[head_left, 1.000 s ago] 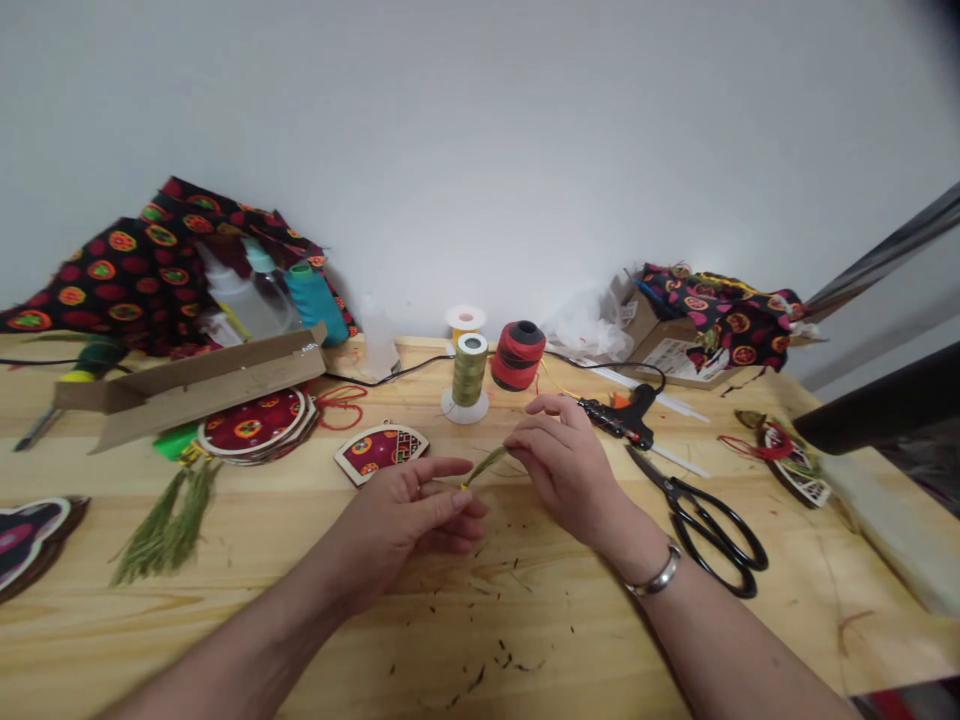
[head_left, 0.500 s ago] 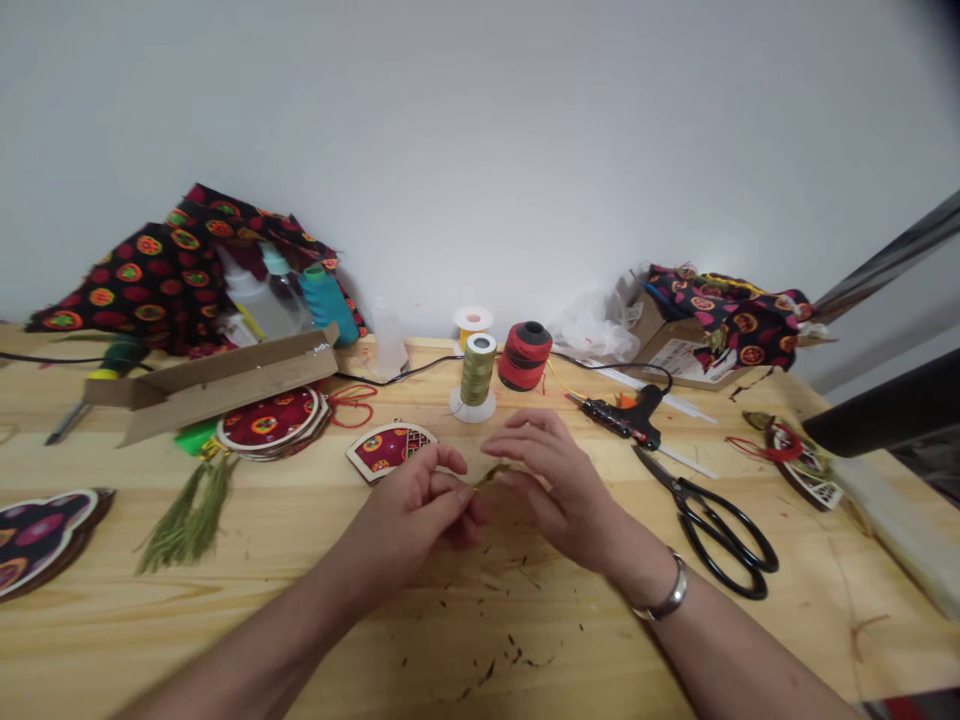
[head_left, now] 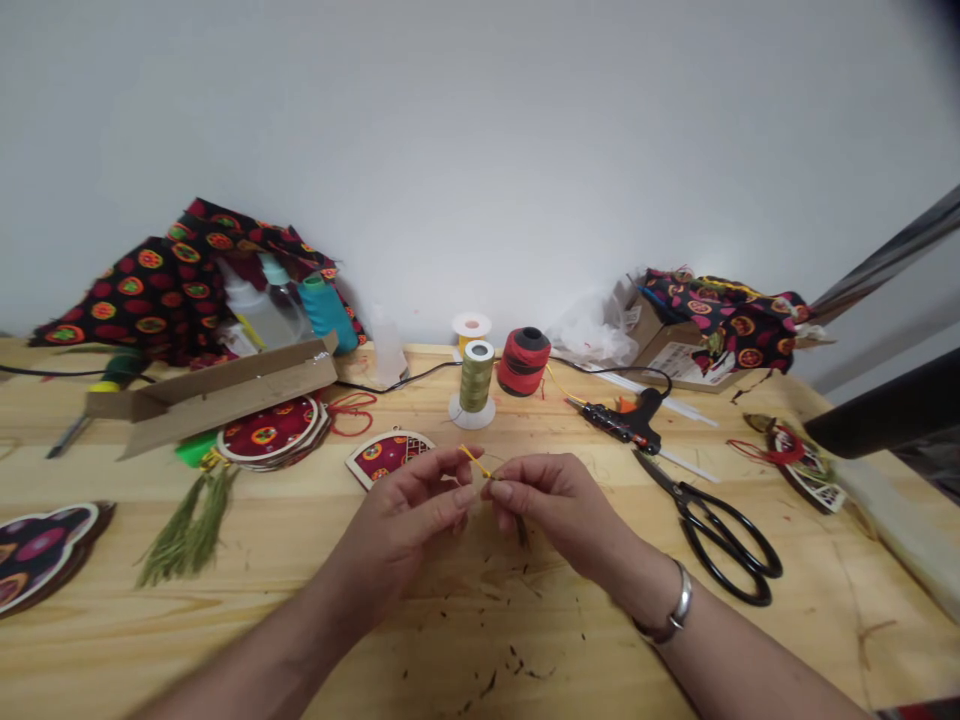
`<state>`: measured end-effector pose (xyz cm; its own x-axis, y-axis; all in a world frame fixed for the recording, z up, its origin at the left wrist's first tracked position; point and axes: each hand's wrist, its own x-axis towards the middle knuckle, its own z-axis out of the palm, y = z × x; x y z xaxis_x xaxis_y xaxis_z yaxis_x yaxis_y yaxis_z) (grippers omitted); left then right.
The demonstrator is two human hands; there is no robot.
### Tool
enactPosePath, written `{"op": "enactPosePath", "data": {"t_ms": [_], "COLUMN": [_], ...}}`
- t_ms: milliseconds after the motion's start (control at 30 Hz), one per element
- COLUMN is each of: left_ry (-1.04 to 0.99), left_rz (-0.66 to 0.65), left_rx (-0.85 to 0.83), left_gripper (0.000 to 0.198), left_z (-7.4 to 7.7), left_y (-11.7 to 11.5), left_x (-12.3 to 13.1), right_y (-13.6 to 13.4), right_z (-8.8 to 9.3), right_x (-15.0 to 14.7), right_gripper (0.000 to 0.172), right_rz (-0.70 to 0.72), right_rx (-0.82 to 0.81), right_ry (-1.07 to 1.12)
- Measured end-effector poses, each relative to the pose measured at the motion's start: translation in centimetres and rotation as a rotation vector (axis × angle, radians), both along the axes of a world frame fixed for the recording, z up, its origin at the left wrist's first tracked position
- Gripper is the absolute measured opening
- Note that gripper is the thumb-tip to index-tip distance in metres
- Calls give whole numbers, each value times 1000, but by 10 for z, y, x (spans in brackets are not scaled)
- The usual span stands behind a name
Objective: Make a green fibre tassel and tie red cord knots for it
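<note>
We pinch a thin yellow cord [head_left: 474, 460] between the fingertips of our left hand [head_left: 401, 520] and right hand [head_left: 559, 505], both clamped on it and close together, lifting it clear of the pale pine table [head_left: 90, 640] just near an olive-green thread spool [head_left: 476, 378]. Black-handled steel scissors [head_left: 656, 478] lie to the right, within easy reach.

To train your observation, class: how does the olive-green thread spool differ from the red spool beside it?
The olive-green thread spool is slimmer than the wider red spool. The olive-green spool has a white stand; the red spool has none, and shows a black top. Both hold wound thread.
</note>
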<state>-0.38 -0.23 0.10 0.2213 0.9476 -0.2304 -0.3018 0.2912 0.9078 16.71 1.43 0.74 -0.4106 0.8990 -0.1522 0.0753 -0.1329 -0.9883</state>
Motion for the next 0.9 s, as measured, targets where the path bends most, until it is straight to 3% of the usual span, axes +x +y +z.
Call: {"op": "enactPosePath", "data": {"t_ms": [200,267,333,433,500,667,900], "left_ry": [161,148,140,146,151,163,140], "left_rz": [-44,-41,-24,-29,-92,-301,-337], "left_rx": [68,91,66,16,-3,-84,-137], "left_gripper": [13,9,10,15,16,25,19], "left_z": [-3,-1,1,1,2,5,5], "left_y": [-1,-1,-1,0,-1,-4,-6], "left_x": [0,0,-2,-3,-3,4,8], "right_y": [-8,-9,-8,-5,-2,0,-1], "right_z": [-5,-7,-7,-3,0,1,1], "right_x": [-7,-6,-3,2,4,2,-2], "right_gripper": [31,34,31,22,22,21,25], "right_rz": [81,138,174,-5,-138,-68,-104], "right_rx": [-145,-126,-8,264,303,115,-55], "right_ry": [142,81,-24,-188,-192,6,92]}}
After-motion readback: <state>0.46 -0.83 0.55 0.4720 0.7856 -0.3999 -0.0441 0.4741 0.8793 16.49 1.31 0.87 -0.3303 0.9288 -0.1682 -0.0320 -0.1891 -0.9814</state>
